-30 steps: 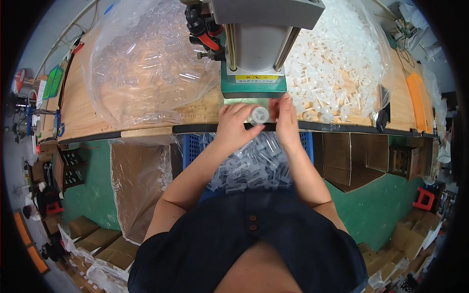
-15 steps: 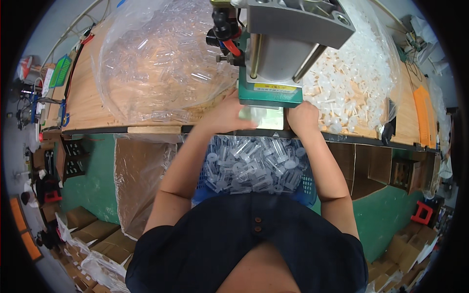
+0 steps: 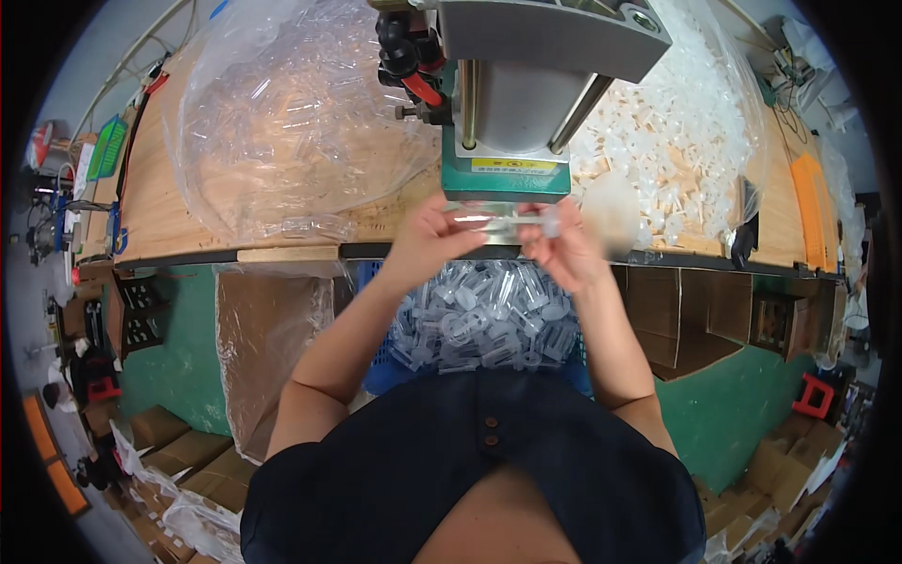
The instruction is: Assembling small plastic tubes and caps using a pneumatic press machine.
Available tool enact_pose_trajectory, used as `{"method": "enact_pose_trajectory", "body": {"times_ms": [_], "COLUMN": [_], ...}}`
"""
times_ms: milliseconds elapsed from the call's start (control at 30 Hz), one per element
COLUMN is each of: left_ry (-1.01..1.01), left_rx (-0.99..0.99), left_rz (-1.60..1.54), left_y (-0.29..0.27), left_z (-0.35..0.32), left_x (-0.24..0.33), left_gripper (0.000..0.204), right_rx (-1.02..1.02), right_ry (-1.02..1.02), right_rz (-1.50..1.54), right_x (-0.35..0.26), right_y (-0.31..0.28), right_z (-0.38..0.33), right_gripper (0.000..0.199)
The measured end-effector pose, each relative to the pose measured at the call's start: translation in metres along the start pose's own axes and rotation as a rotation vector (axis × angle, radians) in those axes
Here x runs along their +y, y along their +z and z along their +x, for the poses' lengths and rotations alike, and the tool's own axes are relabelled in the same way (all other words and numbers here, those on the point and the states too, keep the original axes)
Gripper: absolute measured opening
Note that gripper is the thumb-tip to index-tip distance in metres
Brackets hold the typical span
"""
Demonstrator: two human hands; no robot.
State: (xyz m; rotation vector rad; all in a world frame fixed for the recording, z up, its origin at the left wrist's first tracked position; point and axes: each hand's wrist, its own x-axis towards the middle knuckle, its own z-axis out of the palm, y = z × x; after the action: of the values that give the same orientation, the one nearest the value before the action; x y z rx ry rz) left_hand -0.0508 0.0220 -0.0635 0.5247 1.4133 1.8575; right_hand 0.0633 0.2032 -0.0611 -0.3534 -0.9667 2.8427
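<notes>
We are watching both hands working near the middle of the frame, just below the green-fronted press (image 3: 507, 182). What is changing: the hands are no longer standing apart at either side of the press's foot, as they were doing half a second ago; the left hand (image 3: 425, 242) and the right hand (image 3: 569, 252) are now facing each other across a narrow gap. The left is pinching a clear tube (image 3: 470, 219) between thumb and fingers, and the right is pinching a white-headed piece (image 3: 551, 224) by the head (its stem is pointing left, toward the tube, but blur is keeping us from telling whether it is sitting inside). We are taking this to mean that the two parts are being handled as a pair, in line. Loose clear tubes (image 3: 291, 122) are lying in plastic at the upper left, loose white pieces (image 3: 662, 141) are spreading over the upper right, and a blue basket (image 3: 380, 378) at the centre below is holding a heap of clear parts (image 3: 489, 324). For writing, a yellow and pale label (image 3: 507, 165) is showing on the press, bearing a symbol and small dark print; we are spotting no brand on either held part.
</notes>
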Motion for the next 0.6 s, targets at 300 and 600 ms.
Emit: {"method": "enact_pose_trajectory", "body": {"times_ms": [300, 600], "left_ry": [0.492, 0.052], "left_rx": [0.066, 0.076], "left_rz": [0.999, 0.846], "left_y": [-0.004, -0.012], "left_z": [0.03, 0.039], "left_x": [-0.026, -0.015], "left_gripper": [0.05, 0.051], "right_rx": [0.195, 0.438], "right_ry": [-0.332, -0.195], "right_rz": [-0.852, -2.115], "right_x": [0.014, -0.022], "right_y": [0.004, -0.04], "right_z": [0.013, -0.015], "right_gripper": [0.021, 0.016]}}
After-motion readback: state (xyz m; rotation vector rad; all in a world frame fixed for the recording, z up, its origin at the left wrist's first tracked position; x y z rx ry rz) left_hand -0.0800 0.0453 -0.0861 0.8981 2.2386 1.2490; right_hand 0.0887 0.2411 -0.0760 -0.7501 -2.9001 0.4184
